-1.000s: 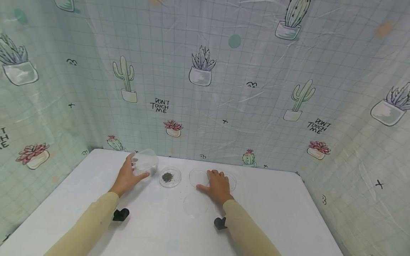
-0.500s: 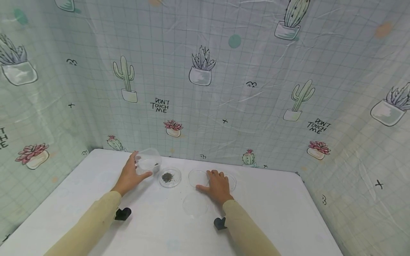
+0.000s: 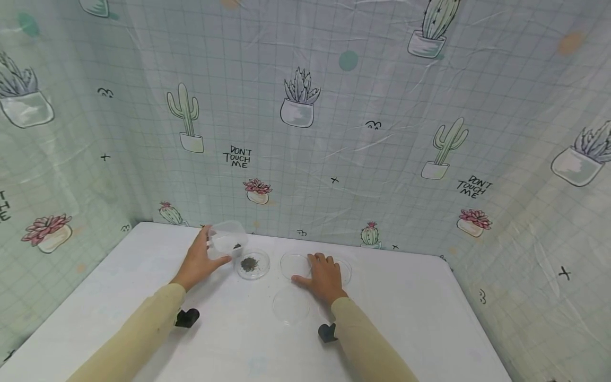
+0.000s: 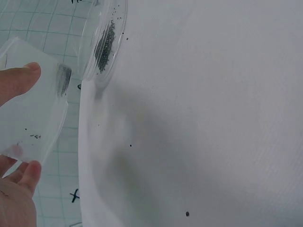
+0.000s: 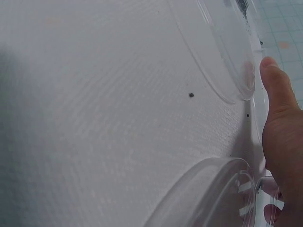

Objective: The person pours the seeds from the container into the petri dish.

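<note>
Mostly, a curtain printed with cacti [image 3: 267, 116] fills the frame, and below it lies a white table [image 3: 406, 313]. Two beige sleeves [image 3: 143, 329] enter from the bottom edge. At left of centre, the left hand [image 3: 197, 265] pinches a translucent plastic container [image 3: 228, 236] between thumb and fingers; the container is tilted, its lower right corner close to a petri dish [image 3: 262, 262], and whether they touch I cannot tell. Near the lower centre, the right hand [image 3: 325, 278] lies with relaxed fingers, thumb spread away, between two clear dishes [image 3: 288, 264]. A clear round piece [image 3: 291, 306], dish or lid, lies below them. Inside the petri dish is a small heap of dark granules [image 3: 249, 264]; some dark residue [image 4: 64, 80] clings in the container, and single grains [image 4: 187, 214] are scattered on the table.
</note>
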`<state>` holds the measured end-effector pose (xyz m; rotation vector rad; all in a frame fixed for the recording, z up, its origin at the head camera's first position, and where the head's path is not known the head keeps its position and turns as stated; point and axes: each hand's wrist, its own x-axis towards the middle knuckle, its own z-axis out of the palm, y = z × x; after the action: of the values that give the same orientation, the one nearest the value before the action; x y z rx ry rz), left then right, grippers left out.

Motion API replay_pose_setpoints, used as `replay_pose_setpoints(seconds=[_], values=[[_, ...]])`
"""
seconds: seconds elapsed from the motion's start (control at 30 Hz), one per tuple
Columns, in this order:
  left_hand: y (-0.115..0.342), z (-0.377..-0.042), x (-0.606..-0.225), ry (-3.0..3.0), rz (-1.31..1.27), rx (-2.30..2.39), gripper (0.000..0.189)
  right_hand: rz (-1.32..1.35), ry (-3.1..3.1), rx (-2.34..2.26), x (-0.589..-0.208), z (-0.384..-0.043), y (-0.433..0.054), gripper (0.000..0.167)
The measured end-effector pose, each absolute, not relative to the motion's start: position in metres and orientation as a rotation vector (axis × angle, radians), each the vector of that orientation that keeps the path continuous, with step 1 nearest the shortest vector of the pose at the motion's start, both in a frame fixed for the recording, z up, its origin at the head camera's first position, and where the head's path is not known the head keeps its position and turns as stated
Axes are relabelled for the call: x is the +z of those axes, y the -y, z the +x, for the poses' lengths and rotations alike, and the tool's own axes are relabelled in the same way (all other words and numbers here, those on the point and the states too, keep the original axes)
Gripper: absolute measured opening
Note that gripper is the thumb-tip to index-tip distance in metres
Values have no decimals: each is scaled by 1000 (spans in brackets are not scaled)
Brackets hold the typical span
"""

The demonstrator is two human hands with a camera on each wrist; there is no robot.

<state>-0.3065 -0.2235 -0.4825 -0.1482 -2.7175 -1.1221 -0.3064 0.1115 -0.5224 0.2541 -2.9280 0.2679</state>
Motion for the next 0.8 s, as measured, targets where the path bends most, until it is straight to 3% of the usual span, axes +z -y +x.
replay_pose_setpoints(seconds=[0.27,0.8], values=[[218,-309,-481,2686,-197,-1117,97,261,2932,270,-521,-306,-112,86],[203,-307,-474,2696,-270,-1049,99,256,2942,296,-515,-301,-111,86]])
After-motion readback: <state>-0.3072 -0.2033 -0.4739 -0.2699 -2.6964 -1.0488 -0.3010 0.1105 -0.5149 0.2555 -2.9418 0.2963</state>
